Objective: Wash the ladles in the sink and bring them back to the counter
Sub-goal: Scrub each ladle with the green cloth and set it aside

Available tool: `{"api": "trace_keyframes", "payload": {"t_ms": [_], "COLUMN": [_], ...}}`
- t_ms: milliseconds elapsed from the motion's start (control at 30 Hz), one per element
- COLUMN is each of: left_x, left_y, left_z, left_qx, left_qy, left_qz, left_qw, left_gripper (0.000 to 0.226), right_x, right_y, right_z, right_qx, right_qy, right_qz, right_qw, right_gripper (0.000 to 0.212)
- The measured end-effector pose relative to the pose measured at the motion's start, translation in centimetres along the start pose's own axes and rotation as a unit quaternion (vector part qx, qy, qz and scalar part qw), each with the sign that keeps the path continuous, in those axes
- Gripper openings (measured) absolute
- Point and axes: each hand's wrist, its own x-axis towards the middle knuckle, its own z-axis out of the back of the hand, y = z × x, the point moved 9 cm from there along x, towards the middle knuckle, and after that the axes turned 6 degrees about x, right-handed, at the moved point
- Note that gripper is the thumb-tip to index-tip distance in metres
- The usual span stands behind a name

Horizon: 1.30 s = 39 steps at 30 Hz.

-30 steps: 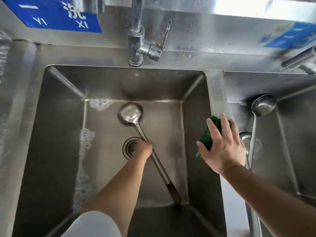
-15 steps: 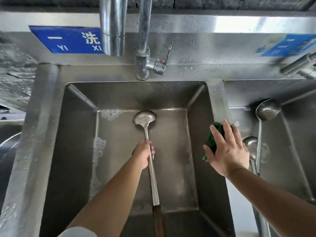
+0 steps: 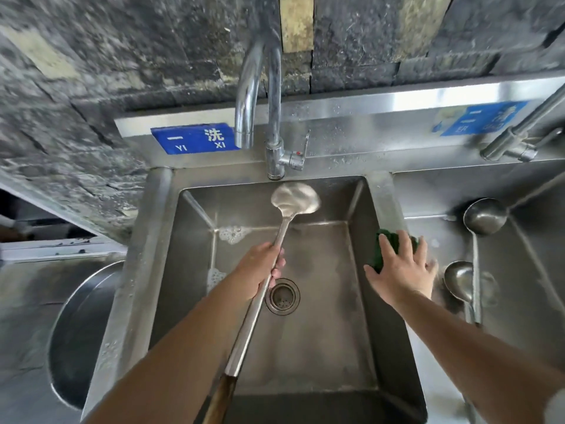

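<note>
My left hand (image 3: 263,270) grips the steel shaft of a long ladle (image 3: 293,199) and holds it lifted over the left sink basin (image 3: 189,270). Its bowl is up near the base of the tap (image 3: 275,160), and its dark wooden handle end points back toward me. My right hand (image 3: 403,270) rests on a green scouring pad (image 3: 385,246) on the divider between the basins, fingers spread over it. Two more ladles lie in the right basin: one (image 3: 483,215) with its bowl at the back, one (image 3: 458,278) nearer the divider.
The drain (image 3: 282,296) sits in the floor of the left basin, with foam patches (image 3: 234,234) along its back left edge. A second tap (image 3: 513,145) stands at the far right. A large round steel bowl (image 3: 76,332) lies at the left of the sink.
My left hand has raised the ladle off the basin floor and swung its bowl up toward the tap. My right hand has stayed on the green pad. My view has tilted upward.
</note>
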Motion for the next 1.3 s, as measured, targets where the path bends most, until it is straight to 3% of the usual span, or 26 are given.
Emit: {"api": "trace_keyframes", "payload": {"t_ms": [200,333,400,500,567,700,800,900,1167,1300], "left_x": [-7.7,-13.0,-15.4,-18.3,-19.5,-22.6,-24.5,-25.6,-29.1,-30.5], "left_y": [-3.3,-4.4,-5.5,-7.5,-8.5,-11.3,-13.8,-15.4,-18.8,-19.8], "left_z": [0.2,-0.8,-1.1,-1.2,-1.6,-3.0,-4.0,-4.3,-1.6,0.9], "left_qx": [0.127,0.124,0.138,0.178,0.207,0.255,0.314,0.366,0.339,0.341], "left_qy": [0.039,0.078,0.081,0.064,0.054,0.038,-0.025,-0.084,-0.174,-0.198], "left_qz": [-0.075,-0.091,-0.135,-0.199,-0.226,-0.253,-0.278,-0.308,-0.401,-0.410], "left_qw": [0.988,0.985,0.978,0.962,0.950,0.933,0.907,0.874,0.833,0.823], "left_gripper": [0.021,0.025,0.025,0.020,0.018,0.016,0.023,0.022,0.018,0.021], "right_x": [-3.2,-6.5,-8.4,-10.7,-11.8,-14.5,-15.0,-15.6,-15.9,-14.6], "right_y": [-0.1,1.3,2.2,2.2,3.2,9.9,14.7,16.7,20.4,21.9], "right_z": [1.8,5.6,8.9,15.5,20.0,29.8,30.2,29.9,37.2,41.5], "right_qx": [0.047,0.086,0.196,0.390,0.435,0.270,0.071,-0.030,-0.046,0.013], "right_qy": [0.028,0.056,0.009,-0.110,-0.173,-0.328,-0.297,-0.275,-0.291,-0.194], "right_qz": [0.073,0.127,0.128,0.081,0.093,0.274,0.338,0.354,0.354,0.335], "right_qw": [0.996,0.987,0.972,0.911,0.879,0.863,0.890,0.894,0.888,0.922], "right_gripper": [0.042,0.042,0.044,0.052,0.058,0.055,0.054,0.053,0.055,0.062]}}
